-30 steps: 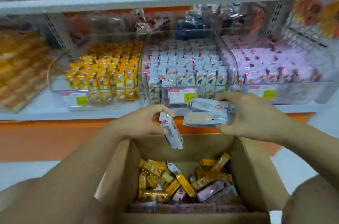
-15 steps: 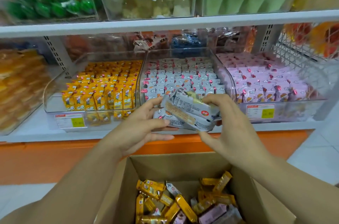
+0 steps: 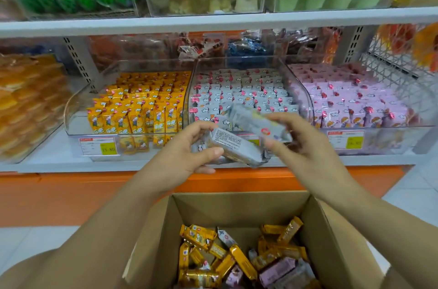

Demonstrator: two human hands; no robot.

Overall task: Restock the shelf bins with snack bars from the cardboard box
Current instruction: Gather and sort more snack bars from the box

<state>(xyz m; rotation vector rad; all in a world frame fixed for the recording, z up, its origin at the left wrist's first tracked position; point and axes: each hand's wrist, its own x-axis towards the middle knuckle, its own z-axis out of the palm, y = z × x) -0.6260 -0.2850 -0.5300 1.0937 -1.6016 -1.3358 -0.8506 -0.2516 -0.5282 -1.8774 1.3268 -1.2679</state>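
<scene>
White shelf (image 3: 59, 155), orange base (image 3: 71, 194), tiled floor (image 3: 414, 196), left hand (image 3: 180, 160) and right hand (image 3: 305, 146), fingers (image 3: 282, 120) gripping grey snack bars (image 3: 237, 146)

Both forearms are bare, as are the left hand (image 3: 180, 160) and right hand (image 3: 305, 151), the left thumbnail short.

Grey-wrapped snack bars (image 3: 239, 146) sit tilted between left hand (image 3: 180, 160) and right hand (image 3: 305, 146), before the middle clear bin (image 3: 237, 62) (full of upright grey bars); the open cardboard box (image 3: 237, 203) below holds loose gold, pink, grey bars
</scene>
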